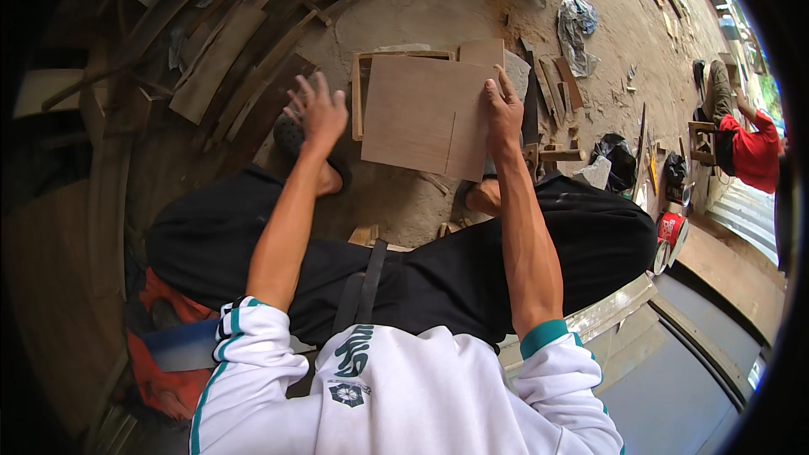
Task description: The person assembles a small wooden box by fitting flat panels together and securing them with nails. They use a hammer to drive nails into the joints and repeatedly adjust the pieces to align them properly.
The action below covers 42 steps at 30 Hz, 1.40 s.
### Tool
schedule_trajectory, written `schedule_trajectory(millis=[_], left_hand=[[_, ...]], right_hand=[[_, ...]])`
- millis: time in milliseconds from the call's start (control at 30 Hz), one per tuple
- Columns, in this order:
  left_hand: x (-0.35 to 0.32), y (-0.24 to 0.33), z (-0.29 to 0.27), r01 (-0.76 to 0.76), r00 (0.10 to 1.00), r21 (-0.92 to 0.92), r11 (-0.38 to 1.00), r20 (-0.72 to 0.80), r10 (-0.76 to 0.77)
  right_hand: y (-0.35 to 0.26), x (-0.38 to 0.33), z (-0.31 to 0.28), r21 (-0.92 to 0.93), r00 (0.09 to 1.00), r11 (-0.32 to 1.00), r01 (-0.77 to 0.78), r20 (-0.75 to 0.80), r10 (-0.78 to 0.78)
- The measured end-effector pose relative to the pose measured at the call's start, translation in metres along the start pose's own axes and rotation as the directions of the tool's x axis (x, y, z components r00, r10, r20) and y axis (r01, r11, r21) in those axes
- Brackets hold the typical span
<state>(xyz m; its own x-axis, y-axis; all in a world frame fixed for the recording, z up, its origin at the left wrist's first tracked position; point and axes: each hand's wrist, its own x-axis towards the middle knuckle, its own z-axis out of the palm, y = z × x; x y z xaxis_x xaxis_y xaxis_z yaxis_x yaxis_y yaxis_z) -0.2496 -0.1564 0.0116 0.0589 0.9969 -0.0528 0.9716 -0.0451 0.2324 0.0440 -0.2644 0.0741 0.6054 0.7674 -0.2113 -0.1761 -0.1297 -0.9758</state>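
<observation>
A thin brown plywood panel (pixel 413 105) is tilted up before my knees, with a dark straight line marked near its right side. My right hand (pixel 504 114) grips its right edge, thumb on the front face and fingers along the edge. To the left, apart from the panel, my left hand (pixel 318 114) is raised with fingers spread and nothing in it. Behind the panel shows part of a thin wooden frame (pixel 357 99). A smaller plywood piece (pixel 482 51) juts out behind its upper right corner. Whatever else lies behind the panel is hidden.
Long scrap boards (pixel 221 59) pile up at the left. Short wood strips (pixel 552 88) and a crumpled plastic bag (pixel 576 29) lie on the dirt floor. A red can (pixel 671 227) and black bags (pixel 616 160) stand right. Another person in red (pixel 754 152) sits at far right.
</observation>
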Motion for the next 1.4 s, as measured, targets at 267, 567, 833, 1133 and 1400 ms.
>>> schedule_trajectory(millis=[267, 567, 833, 1133, 1400], left_hand=[[0.001, 0.037, -0.052, 0.596, 0.756, -0.779, 0.195, 0.626, 0.189], [0.000, 0.049, -0.073, 0.445, 0.811, -0.776, 0.447, 0.561, 0.167], [-0.008, 0.054, -0.058, 0.414, 0.882, -0.816, 0.404, 0.469, 0.042], [-0.005, 0.043, -0.042, 0.420, 0.902, -0.889, 0.179, 0.431, 0.022], [-0.012, 0.048, -0.049, 0.554, 0.828, -0.829, 0.071, 0.558, 0.051]], right_hand=[[0.013, 0.006, 0.006, 0.239, 0.990, 0.960, -0.143, 0.024, 0.141], [0.008, 0.005, 0.005, 0.200, 0.967, 0.946, -0.256, 0.062, 0.249], [-0.010, 0.004, 0.012, 0.282, 0.945, 0.910, -0.305, 0.207, 0.253], [-0.038, -0.006, 0.017, 0.272, 0.844, 0.882, -0.385, 0.490, 0.218], [-0.055, -0.015, 0.025, 0.266, 0.772, 0.860, -0.436, 0.601, 0.206]])
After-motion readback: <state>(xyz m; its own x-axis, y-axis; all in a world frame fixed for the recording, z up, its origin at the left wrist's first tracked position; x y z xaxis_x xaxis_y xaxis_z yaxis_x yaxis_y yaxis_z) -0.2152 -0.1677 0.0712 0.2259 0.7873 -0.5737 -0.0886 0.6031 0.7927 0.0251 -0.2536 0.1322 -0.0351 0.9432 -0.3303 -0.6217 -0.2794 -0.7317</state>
